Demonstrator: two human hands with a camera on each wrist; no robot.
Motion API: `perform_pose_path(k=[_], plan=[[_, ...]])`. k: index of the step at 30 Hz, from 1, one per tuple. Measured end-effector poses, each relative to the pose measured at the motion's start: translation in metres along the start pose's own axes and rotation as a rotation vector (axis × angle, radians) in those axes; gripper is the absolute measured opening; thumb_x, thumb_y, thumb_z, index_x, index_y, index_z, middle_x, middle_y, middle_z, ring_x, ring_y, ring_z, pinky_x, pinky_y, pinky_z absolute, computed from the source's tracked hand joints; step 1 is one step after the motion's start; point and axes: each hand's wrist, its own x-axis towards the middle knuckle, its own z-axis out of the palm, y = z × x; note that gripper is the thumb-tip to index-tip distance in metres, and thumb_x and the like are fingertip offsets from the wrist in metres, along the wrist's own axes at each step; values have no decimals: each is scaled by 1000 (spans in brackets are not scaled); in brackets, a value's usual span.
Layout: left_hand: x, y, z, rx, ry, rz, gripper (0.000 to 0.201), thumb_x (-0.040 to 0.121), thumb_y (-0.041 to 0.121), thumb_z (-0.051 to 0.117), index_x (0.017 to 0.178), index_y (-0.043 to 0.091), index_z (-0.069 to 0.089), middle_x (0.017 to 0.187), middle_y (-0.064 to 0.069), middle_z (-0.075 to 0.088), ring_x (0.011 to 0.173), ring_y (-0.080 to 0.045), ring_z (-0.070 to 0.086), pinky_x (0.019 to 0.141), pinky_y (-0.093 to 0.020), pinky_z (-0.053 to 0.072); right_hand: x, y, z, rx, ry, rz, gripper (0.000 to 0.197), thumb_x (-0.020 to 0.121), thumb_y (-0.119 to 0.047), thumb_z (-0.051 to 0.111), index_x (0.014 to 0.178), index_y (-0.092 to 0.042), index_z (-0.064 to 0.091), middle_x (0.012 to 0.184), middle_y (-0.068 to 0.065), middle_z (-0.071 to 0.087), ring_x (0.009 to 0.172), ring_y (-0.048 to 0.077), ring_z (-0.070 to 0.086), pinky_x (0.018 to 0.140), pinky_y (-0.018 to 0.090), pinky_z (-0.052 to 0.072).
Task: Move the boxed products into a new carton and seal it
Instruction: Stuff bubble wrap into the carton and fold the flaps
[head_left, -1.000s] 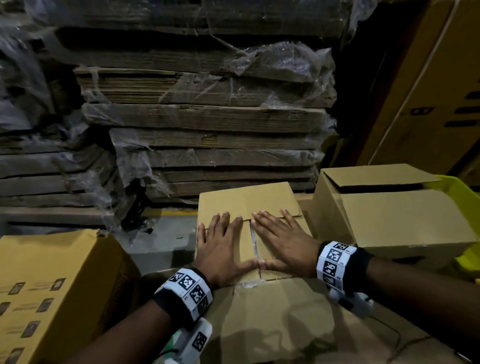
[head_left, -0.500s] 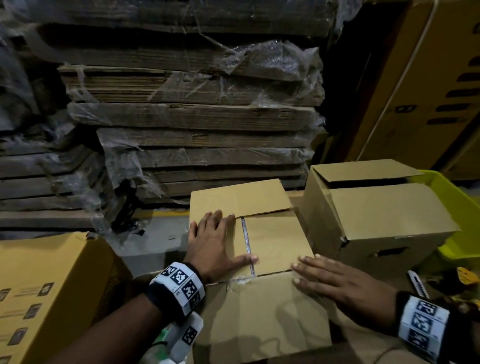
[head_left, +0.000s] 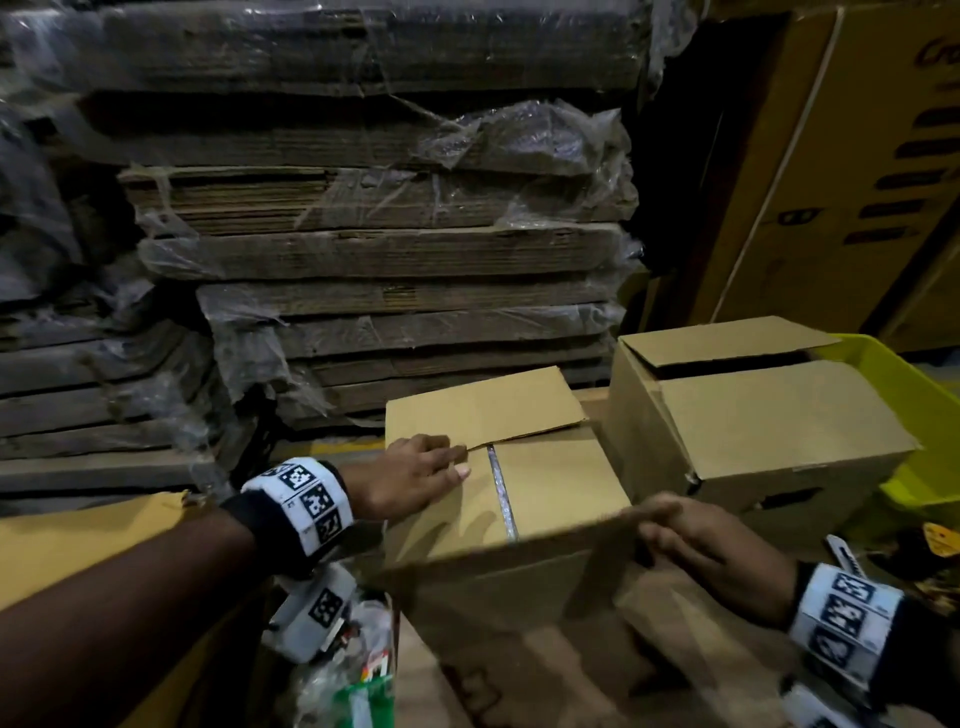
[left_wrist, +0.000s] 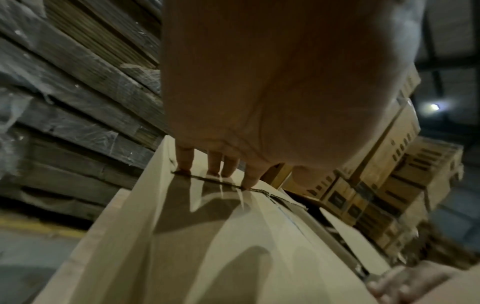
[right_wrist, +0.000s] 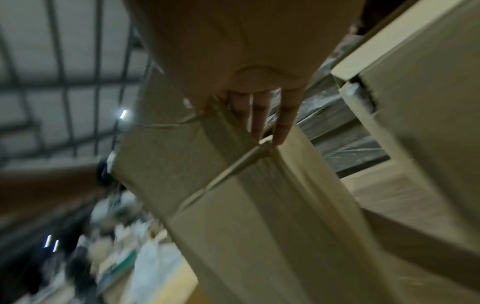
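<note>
- From the head view, we see the carton (head_left: 524, 488) in front of us, its two inner flaps folded flat with a shiny strip along their seam. Our left hand (head_left: 410, 480) lies on the left inner flap, fingers fairly straight, pressing it down beside the far flap (head_left: 483, 410), which is still partly raised. Our right hand (head_left: 691, 545) pinches the right end of the near flap (head_left: 519, 545) and has it lifted toward the seam.
- We judge the step to be closing the outer flaps. To do it well, we should keep the inner flaps pressed flat, slide the left fingers clear before the outer flaps meet, and bring both edges together squarely so tape can run along one straight line.
- Around it: a second carton (head_left: 753, 431) stands just to the right with its top partly open, in front of a yellow bin (head_left: 914, 374). A wrapped stack of flat cardboard (head_left: 374, 249) rises behind. A yellow box (head_left: 78, 551) sits at the lower left. Nothing blocks the flaps except our own left fingers. We see no tape roll.
- From the left wrist view, the fingertips (left_wrist: 246, 181) rest straight along the edge where the far flap meets the inner flap.
- From the right wrist view, the fingers (right_wrist: 283, 123) curl over the flap's corner, thumb behind, holding the cardboard; the picture is blurred.
</note>
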Motion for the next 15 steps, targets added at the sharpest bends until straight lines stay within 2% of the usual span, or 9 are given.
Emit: perform_pose_path(k=[2,4,5,6,8,10,12,14,15], plan=[[-4,-2,1,-145,-8,55,76,91,70,14,153,29,28,162,3,21,147,-14,22,122,-33,18,17,-3,5,19,104,92,29,96,-51,35,88,-45,62,84,-22,64,77,-2,60,68,14,44],[-7,-9,2,-409,6,127,93,77,87,12,134,22,45,136,11,47,123,6,44,105,-7,29,36,0,10,-37,159,190,46,90,-61,32,77,-27,60,73,-7,62,70,6,58,67,28,46],[-9,-12,2,-552,16,120,94,76,88,11,132,22,47,132,14,49,121,9,46,103,-5,28,43,2,12,-91,166,235,56,86,-66,29,75,-20,58,72,-3,58,69,12,56,67,34,46],[-11,-15,2,-694,30,83,94,79,85,10,138,23,48,141,14,46,130,4,43,111,-13,24,49,5,12,-129,168,281,61,85,-68,28,74,-16,57,72,0,56,69,16,54,67,37,46],[-10,-25,7,-915,51,14,99,79,89,12,147,26,44,153,12,38,142,-9,34,123,-38,15,58,11,9,-128,158,361,51,89,-61,34,72,-18,56,72,-1,55,68,14,53,63,32,42],[-10,-30,11,-888,76,2,108,65,100,21,147,34,45,152,12,40,142,-13,33,122,-46,16,63,12,4,-133,122,408,37,93,-51,44,74,-21,53,70,-4,54,66,13,52,59,26,37],[-9,-30,17,-723,180,45,103,61,97,43,143,36,47,145,15,47,135,-9,43,117,-38,30,72,12,0,-154,113,458,29,92,-49,52,88,-20,50,72,-3,56,65,13,54,57,26,39],[-2,-28,25,-548,365,61,79,74,72,65,139,30,52,137,15,55,123,0,50,108,-24,41,83,12,-4,-189,96,522,40,88,-48,60,110,-19,44,92,1,63,80,15,61,68,32,50],[4,-29,31,-420,472,54,67,80,59,70,138,29,54,135,14,57,118,2,52,103,-19,42,89,13,-5,-261,77,536,52,86,-48,63,123,-18,41,112,4,60,97,17,60,81,35,51]])
